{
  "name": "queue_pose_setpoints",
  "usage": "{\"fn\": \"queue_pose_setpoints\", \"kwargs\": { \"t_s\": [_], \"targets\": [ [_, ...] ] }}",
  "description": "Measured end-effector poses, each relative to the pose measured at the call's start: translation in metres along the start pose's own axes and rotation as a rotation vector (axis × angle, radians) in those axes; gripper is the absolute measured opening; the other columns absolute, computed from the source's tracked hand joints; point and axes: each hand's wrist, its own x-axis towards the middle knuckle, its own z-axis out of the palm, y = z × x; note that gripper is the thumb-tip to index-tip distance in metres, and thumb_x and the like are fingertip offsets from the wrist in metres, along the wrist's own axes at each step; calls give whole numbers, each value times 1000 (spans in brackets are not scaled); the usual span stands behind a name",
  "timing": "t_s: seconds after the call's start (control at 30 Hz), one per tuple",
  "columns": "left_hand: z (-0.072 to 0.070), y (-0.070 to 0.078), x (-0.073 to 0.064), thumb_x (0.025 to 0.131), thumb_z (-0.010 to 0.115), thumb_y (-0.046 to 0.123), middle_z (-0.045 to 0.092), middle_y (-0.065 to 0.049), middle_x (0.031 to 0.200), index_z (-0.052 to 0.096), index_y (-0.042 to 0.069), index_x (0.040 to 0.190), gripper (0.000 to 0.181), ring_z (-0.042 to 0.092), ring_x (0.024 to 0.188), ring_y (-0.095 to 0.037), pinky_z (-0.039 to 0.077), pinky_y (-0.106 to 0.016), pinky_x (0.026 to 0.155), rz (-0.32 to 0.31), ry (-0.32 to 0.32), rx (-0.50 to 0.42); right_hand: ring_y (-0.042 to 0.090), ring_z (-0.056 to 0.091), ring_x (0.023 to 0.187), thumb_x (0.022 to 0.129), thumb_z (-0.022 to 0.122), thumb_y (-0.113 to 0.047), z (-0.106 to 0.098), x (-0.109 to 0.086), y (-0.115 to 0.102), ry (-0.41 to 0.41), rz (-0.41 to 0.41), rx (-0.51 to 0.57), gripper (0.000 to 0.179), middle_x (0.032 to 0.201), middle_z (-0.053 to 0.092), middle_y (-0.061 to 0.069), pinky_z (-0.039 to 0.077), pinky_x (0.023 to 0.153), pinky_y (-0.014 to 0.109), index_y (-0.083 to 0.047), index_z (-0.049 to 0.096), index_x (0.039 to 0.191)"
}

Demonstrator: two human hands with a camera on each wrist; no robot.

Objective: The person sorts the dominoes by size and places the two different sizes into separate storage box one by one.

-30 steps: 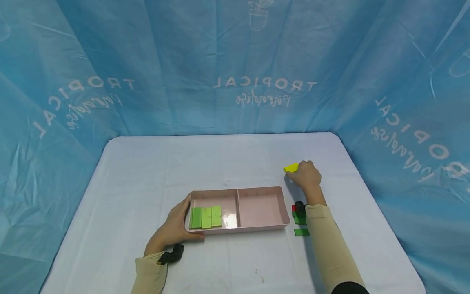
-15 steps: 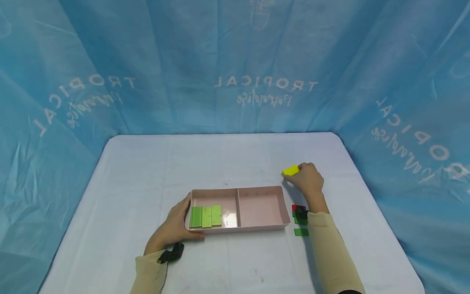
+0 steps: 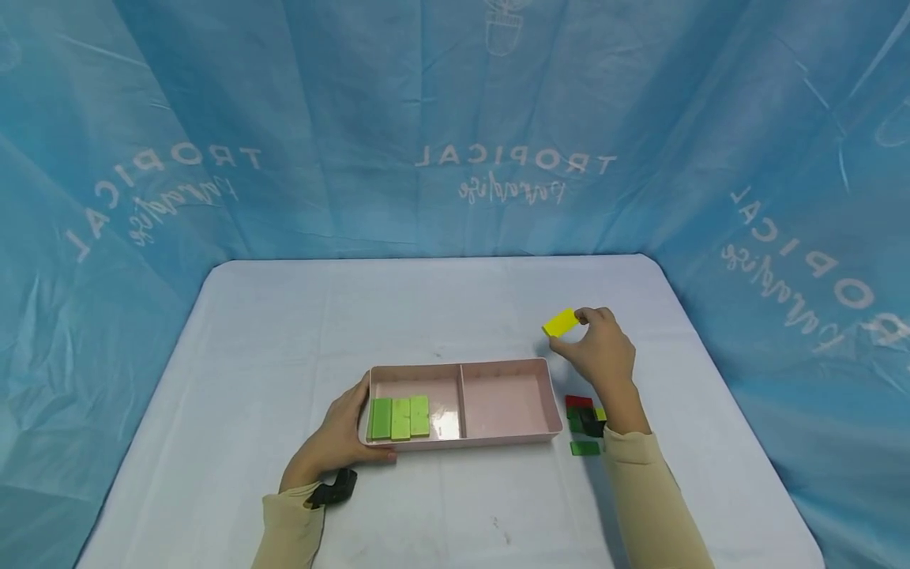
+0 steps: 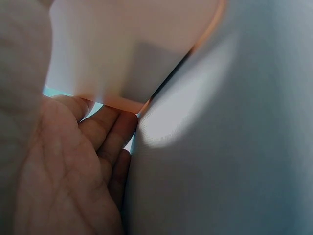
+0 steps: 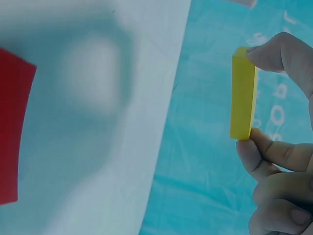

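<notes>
My right hand (image 3: 604,352) pinches a yellow rectangular block (image 3: 561,323) by its two ends, above the table beyond the box's right end. In the right wrist view the thumb is at one end of the yellow block (image 5: 243,95) and fingertips at the other. My left hand (image 3: 337,435) grips the left end of a shallow pink two-compartment box (image 3: 498,444), thumb along the front wall. Seen from the left wrist, the fingers (image 4: 117,129) touch the box wall (image 4: 98,49). Three green blocks (image 3: 400,418) lie side by side in the left compartment; the right compartment is bare.
Right of the box lie a red block (image 3: 579,401), a green block (image 3: 585,448) and other green and yellow pieces, partly hidden by the black wrist camera (image 3: 593,427). A white cloth (image 3: 249,356) covers the table. Blue printed curtains (image 3: 355,118) surround its back and sides.
My right hand has lifted and turned slightly, with the yellow block tilting and showing more of its face. The wrist uncovers more of the red block. The left hand and box stay put.
</notes>
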Motion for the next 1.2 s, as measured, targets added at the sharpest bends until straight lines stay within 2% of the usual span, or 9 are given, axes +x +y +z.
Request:
{"fn": "queue_pose_setpoints", "kwargs": {
  "t_s": [0.27, 0.47, 0.87, 1.2],
  "targets": [
    [0, 0, 0, 61, 95, 48, 27, -21, 163, 5, 4, 162, 142, 25, 148, -45, 21, -68, 117, 12, 4, 3, 26, 58, 65, 79, 80, -46, -1, -26, -7, -4, -66, 32, 64, 127, 61, 17, 50, 53, 36, -6, 65, 126],
    [0, -1, -3, 60, 95, 49, 25, -23, 163, 4, 3, 161, 144, 23, 148, -47, 20, -69, 117, -20, -7, 23, 23, 59, 68, 77, 82, -47, 5, -46, -11, -28, -69, 65, 66, 128, 62, 15, 49, 54, 31, -6, 65, 127],
    [0, -2, 1, 60, 95, 50, 25, -22, 163, 4, 3, 162, 144, 23, 148, -46, 20, -68, 117, -1, 6, 21, 17, 50, 59, 73, 87, -41, 7, -49, -25, -26, -188, 121, 60, 122, 63, 7, 41, 46, 28, -11, 67, 122],
    [1, -1, 0, 60, 95, 49, 25, -24, 163, 5, 1, 161, 144, 23, 149, -47, 19, -68, 118, -12, 1, 19, 15, 59, 72, 69, 90, -35, 16, -61, -47, -58, -336, 186, 56, 116, 63, -1, 45, 52, 24, -14, 70, 118]
  ]
}}
